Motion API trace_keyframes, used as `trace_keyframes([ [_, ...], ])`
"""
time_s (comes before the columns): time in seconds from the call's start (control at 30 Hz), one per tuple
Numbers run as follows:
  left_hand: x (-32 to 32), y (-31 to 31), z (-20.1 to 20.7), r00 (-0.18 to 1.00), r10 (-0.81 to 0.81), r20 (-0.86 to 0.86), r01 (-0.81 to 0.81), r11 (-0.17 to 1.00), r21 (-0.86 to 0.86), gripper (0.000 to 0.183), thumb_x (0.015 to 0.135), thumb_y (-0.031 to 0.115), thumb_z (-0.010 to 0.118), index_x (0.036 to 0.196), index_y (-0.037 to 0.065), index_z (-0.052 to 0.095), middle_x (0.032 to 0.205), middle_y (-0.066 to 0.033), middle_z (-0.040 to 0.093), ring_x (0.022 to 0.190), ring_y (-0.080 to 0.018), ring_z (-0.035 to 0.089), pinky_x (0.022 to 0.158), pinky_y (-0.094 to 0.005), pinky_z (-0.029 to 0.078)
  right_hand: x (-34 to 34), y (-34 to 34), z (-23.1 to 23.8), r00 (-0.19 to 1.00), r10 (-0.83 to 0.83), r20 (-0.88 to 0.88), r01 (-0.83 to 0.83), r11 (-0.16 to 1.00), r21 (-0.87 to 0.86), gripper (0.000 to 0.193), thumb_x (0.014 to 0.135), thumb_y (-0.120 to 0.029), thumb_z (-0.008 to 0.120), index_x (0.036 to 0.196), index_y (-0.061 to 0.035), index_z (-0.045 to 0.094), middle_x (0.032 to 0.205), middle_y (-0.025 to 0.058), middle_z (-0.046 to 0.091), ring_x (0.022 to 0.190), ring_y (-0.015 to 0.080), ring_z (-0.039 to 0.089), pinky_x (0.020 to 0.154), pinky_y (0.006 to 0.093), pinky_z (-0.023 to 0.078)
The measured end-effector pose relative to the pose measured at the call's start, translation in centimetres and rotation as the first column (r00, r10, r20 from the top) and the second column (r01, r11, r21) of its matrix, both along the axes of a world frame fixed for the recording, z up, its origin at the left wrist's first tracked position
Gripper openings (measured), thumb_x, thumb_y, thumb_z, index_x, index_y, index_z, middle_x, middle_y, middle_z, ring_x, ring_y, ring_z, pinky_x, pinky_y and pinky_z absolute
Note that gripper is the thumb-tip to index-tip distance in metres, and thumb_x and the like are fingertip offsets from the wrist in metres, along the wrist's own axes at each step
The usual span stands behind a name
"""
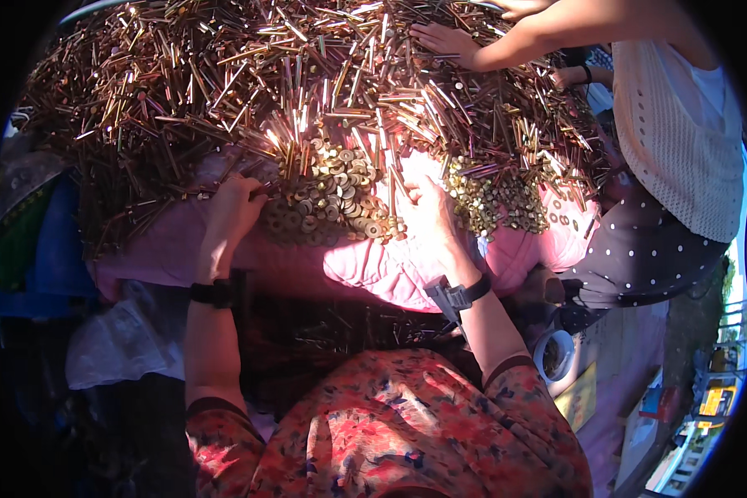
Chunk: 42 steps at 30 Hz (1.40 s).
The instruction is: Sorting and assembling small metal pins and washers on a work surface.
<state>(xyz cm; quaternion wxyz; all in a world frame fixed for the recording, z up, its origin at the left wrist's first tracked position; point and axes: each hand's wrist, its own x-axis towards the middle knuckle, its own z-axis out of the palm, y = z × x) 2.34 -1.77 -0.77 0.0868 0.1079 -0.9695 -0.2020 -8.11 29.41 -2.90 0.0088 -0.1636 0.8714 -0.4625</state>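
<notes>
A wide heap of slim metal bolts (183, 100) spreads over a pink quilted cloth (373, 270). In front of it lie a pile of flat washers (332, 199) and, farther right, a pile of small brass-coloured nuts (498, 195). My left hand (234, 212) rests at the left of the washers, fingers curled together; anything inside them is hidden. Between the two piles, in strong glare, is my right hand (428, 207), its thumb and fingers pinched. One bolt (397, 179) meets its fingertips, but the glare hides whether it is gripped.
At the upper right a co-worker's hand (448, 41) lies on the bolts. Several loose washers (563, 217) sit at the cloth's right. Below the right edge stands a white bucket (554, 355); clear plastic bags (124, 344) hang at the lower left.
</notes>
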Motion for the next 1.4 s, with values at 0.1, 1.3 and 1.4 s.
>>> trace_keyframes([
  [0.1, -0.9, 2.1, 0.8, 0.987, -0.031, -0.158, 0.034, 0.999, 0.022, 0.022, 0.072, 0.008, 0.067, 0.092, 0.001, 0.065, 0.092, -0.0177, 0.062, 0.085, -0.0339, 0.06, 0.074, -0.0395, 0.047, 0.3, 0.3, -0.2, 0.995, -0.028, -0.098, 0.022, 0.998, -0.057, 0.023, 0.077, -0.006, 0.064, 0.099, -0.0039, 0.058, 0.077, 0.0119, 0.062, 0.068, 0.0225, 0.06, 0.062, 0.0345, 0.048],
  [1.3, -0.9, 10.7, 2.3, 0.986, 0.165, 0.006, -0.024, 0.105, 0.994, 0.011, 0.081, 0.014, 0.067, 0.087, 0.005, 0.069, 0.064, 0.0042, 0.058, 0.052, -0.0001, 0.045, 0.047, -0.0149, 0.031, 1.3, -0.3, 3.7, 0.919, 0.21, -0.334, -0.087, 0.934, 0.347, 0.034, 0.075, -0.006, 0.059, 0.109, -0.0045, 0.053, 0.11, 0.0193, 0.054, 0.088, 0.0361, 0.058, 0.076, 0.0449, 0.048],
  [1.4, -1.1, 10.7, 2.2, 0.987, 0.162, -0.021, -0.003, 0.148, 0.989, 0.012, 0.079, 0.014, 0.067, 0.087, 0.005, 0.069, 0.064, 0.0039, 0.058, 0.051, -0.0002, 0.044, 0.046, -0.0151, 0.03, 1.4, 0.3, 3.8, 0.953, 0.116, -0.279, 0.016, 0.903, 0.428, 0.031, 0.078, -0.011, 0.061, 0.108, -0.0056, 0.053, 0.1, 0.0177, 0.055, 0.088, 0.036, 0.059, 0.074, 0.0434, 0.048],
])
